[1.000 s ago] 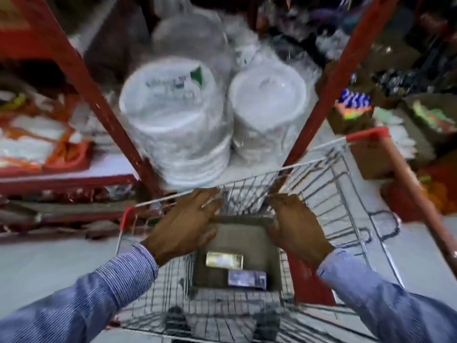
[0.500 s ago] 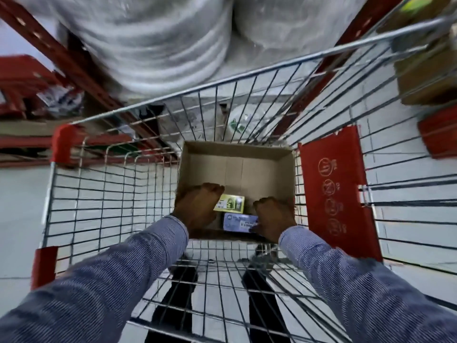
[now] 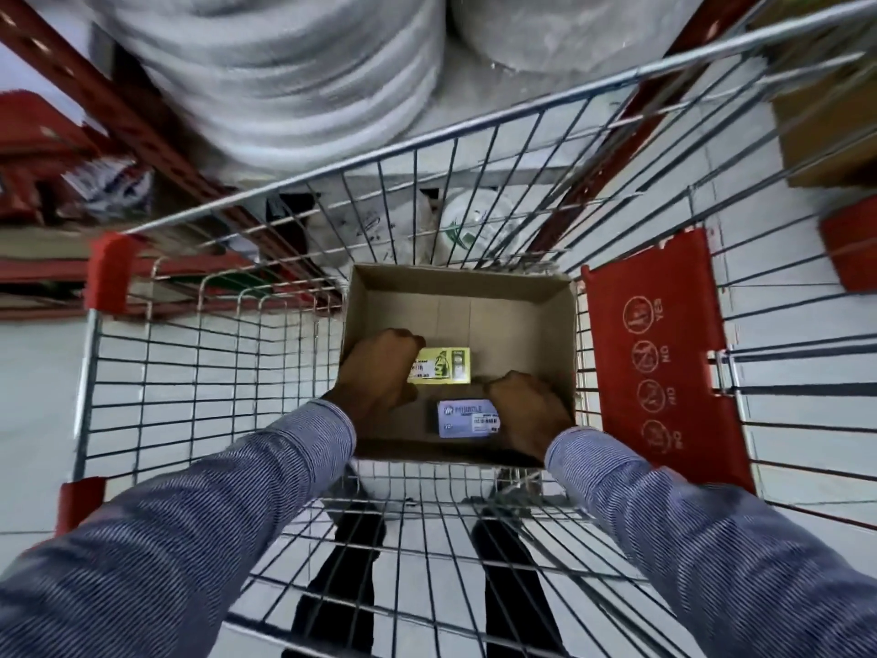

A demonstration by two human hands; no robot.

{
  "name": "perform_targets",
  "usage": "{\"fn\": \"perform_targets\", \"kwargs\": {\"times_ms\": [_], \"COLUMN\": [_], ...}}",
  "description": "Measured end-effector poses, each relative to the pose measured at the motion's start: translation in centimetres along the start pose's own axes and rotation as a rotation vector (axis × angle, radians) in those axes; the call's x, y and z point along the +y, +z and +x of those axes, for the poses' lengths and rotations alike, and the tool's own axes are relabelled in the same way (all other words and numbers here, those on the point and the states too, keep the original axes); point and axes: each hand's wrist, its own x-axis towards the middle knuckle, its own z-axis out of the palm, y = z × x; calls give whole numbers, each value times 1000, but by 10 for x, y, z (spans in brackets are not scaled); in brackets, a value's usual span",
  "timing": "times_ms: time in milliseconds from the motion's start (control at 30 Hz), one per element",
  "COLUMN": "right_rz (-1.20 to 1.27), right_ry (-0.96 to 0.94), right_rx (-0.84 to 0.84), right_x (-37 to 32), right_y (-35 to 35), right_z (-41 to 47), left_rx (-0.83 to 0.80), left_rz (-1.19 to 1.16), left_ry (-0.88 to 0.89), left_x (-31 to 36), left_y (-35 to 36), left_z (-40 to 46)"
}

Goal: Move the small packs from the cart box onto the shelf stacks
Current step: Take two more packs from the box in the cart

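Observation:
An open cardboard box [image 3: 522, 301] sits in the wire cart [image 3: 199, 372]. Two small packs lie on its floor: a yellow pack [image 3: 448, 365] and, nearer me, a pale blue pack [image 3: 462, 418]. My left hand [image 3: 379, 372] is down in the box, its fingers curled over the yellow pack's left end. My right hand [image 3: 527, 406] rests against the blue pack's right end, fingers curled. Whether either pack is lifted off the box floor is unclear. Wrapped stacks of white plates [image 3: 294, 73] fill the shelf above the cart's far rim.
A red plastic child-seat flap [image 3: 664, 353] hangs on the cart's right side. Red shelf uprights [image 3: 118, 111] slant behind the cart. A brown carton [image 3: 825, 116] stands on the floor at the upper right. My dark trouser legs [image 3: 341, 581] show through the cart's mesh.
My view dropped from the shelf into the cart. Both hands went from the box's far rim down inside it, onto the two packs.

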Motion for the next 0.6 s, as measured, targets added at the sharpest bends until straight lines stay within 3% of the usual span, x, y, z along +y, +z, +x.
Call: {"fn": "perform_targets", "kwargs": {"times_ms": [233,600], "right_rz": [-143,-192], "right_ry": [-62,-175], "right_rx": [71,588], "right_x": [-19,-94], "right_y": [-108,-352], "right_z": [-33,-179], "left_rx": [317,817], "left_rz": [-94,22], "left_ry": [-39,-77], "left_x": [9,42], "left_y": [-116,-363], "left_z": [-56,-223]}}
